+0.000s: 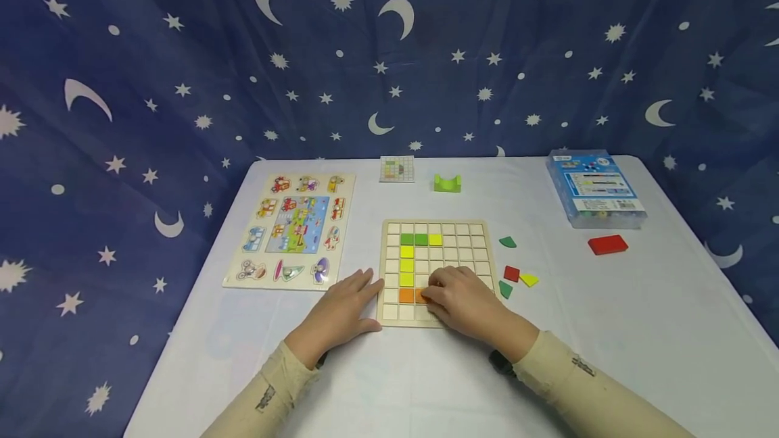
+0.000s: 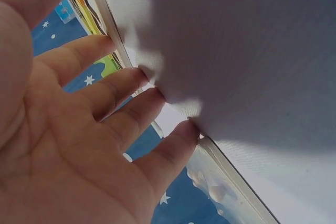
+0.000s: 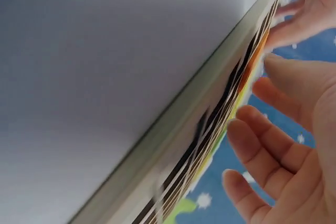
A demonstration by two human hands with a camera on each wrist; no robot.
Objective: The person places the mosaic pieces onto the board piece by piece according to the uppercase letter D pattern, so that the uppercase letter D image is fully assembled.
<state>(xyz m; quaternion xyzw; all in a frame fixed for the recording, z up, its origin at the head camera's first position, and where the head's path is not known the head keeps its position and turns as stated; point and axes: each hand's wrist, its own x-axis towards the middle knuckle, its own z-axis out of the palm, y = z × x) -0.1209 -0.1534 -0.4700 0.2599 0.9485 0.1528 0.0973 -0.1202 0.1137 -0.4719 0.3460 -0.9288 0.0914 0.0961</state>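
Note:
A wooden grid board [image 1: 389, 316] lies on the table with square tiles in some of its cells. Two green tiles [image 1: 414, 239] and a yellow tile [image 1: 435, 240] form a row; yellow tiles [image 1: 406, 265] run down to an orange tile [image 1: 406, 296]. Beside that sits a second orange tile [image 1: 420, 296], partly hidden by my right hand [image 1: 465, 303], whose thumb and forefinger touch it. In the right wrist view the right hand's other fingers [image 3: 244, 135] are loosely bent and apart. My left hand [image 1: 341, 309] rests its spread fingertips [image 2: 189, 129] along the board's left edge.
Loose pieces lie right of the board: a red square [image 1: 512, 274], a yellow piece [image 1: 529, 280] and green pieces [image 1: 508, 242]. Behind are a pattern card [image 1: 397, 169] and a green holder [image 1: 447, 184]. A picture puzzle [image 1: 243, 276], plastic box [image 1: 599, 188] and red block [image 1: 607, 245] flank them.

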